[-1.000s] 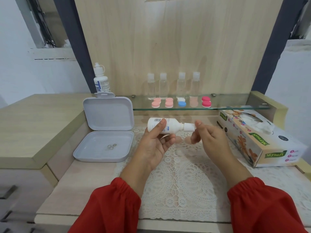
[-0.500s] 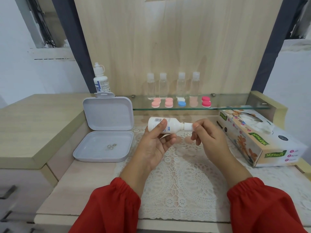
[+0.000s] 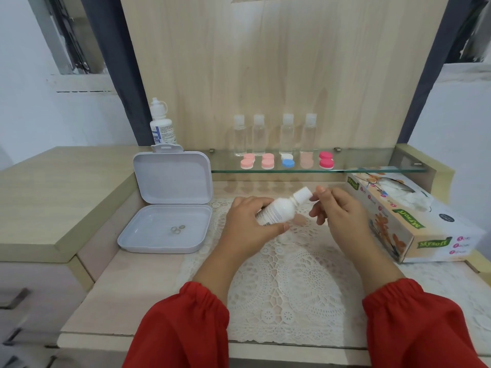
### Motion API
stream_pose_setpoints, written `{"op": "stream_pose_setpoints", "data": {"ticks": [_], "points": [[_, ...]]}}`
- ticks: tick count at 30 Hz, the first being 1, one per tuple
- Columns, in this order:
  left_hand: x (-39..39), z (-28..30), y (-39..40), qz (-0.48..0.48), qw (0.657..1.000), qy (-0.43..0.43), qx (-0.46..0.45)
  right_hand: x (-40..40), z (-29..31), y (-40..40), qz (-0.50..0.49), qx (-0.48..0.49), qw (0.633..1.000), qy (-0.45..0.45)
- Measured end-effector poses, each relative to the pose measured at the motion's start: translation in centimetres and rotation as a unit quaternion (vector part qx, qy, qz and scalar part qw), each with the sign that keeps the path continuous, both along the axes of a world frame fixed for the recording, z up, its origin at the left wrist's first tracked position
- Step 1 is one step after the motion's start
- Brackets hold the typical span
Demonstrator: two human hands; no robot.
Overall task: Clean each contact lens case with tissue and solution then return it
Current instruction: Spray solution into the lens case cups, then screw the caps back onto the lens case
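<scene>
- Left hand (image 3: 249, 224) at frame centre, fingers and thumb wrapped round the white solution bottle (image 3: 279, 212), cap tilted up-right.
- Right hand (image 3: 337, 211) just right of it, fingertips at the bottle's cap (image 3: 303, 194); grip unclear.
- Contact lens cases (image 3: 288, 161) above both hands, lined on the glass shelf (image 3: 372, 170).
- Tissue box (image 3: 414, 221) at right.

Your left hand (image 3: 248, 221) grips the white solution bottle (image 3: 279, 211), tilted. Your right hand (image 3: 336, 212) fingertips touch its cap (image 3: 303, 194).

Glossy glass shelf (image 3: 372, 170), matt wood-grain back panel (image 3: 279, 62), openwork lace mat (image 3: 292, 288).
</scene>
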State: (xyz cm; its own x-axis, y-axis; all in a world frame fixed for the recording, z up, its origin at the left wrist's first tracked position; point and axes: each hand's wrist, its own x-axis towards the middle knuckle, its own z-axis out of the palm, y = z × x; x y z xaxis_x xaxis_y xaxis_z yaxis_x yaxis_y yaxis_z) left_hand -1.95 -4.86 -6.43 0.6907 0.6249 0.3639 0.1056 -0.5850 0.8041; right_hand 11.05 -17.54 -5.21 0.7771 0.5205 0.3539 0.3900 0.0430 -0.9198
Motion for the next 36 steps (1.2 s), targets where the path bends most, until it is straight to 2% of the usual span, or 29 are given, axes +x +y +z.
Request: {"op": "stream_pose_setpoints", "data": {"ticks": [2,5,9,15,17,19,21,23,25,27,29,32,36], "points": [[0.2,-0.2,0.6,0.047,0.999,-0.010,-0.010,0.6,0.1,-0.4,0.028,-0.029,0.999,0.028],[0.1,-0.2,1.5,0.101,0.992,-0.050,-0.062,1.3,-0.1,-1.1,0.070,-0.125,0.988,0.050],[0.0,-0.3,2.0,0.133,0.986,-0.062,-0.080,1.1,-0.2,-1.4,0.121,-0.262,0.957,0.017],[0.3,-0.8,2.8,0.123,0.984,-0.053,-0.116,0.7,-0.3,-1.3,0.140,-0.297,0.944,-0.023],[0.4,-0.8,2.6,0.166,0.982,-0.044,-0.081,0.7,-0.3,-1.3,0.139,-0.300,0.943,-0.033],[0.1,-0.6,2.0,0.223,0.968,-0.108,0.028,0.7,-0.2,-1.2,0.132,-0.308,0.941,-0.041],[-0.2,-0.6,1.1,0.206,0.951,-0.176,0.151,0.7,-0.2,-1.2,0.126,-0.312,0.941,-0.043],[0.2,-0.8,0.4,0.091,0.965,-0.134,0.205,0.7,-0.2,-1.2,0.125,-0.316,0.940,-0.043],[0.9,-1.2,0.1,-0.037,0.979,-0.009,0.201,0.7,-0.3,-1.1,0.127,-0.316,0.939,-0.042],[1.5,-1.5,0.0,-0.090,0.971,0.124,0.184,0.8,-0.4,-1.1,0.129,-0.312,0.940,-0.043],[2.0,-1.7,0.2,-0.095,0.959,0.195,0.180,1.0,-0.5,-1.0,0.129,-0.310,0.941,-0.042],[2.3,-2.0,0.5,-0.080,0.953,0.213,0.202,1.0,-0.5,-1.0,0.129,-0.310,0.941,-0.041],[2.4,-2.9,1.2,-0.040,0.944,0.178,0.275,1.1,-0.6,-0.9,0.128,-0.309,0.942,-0.041]]}}
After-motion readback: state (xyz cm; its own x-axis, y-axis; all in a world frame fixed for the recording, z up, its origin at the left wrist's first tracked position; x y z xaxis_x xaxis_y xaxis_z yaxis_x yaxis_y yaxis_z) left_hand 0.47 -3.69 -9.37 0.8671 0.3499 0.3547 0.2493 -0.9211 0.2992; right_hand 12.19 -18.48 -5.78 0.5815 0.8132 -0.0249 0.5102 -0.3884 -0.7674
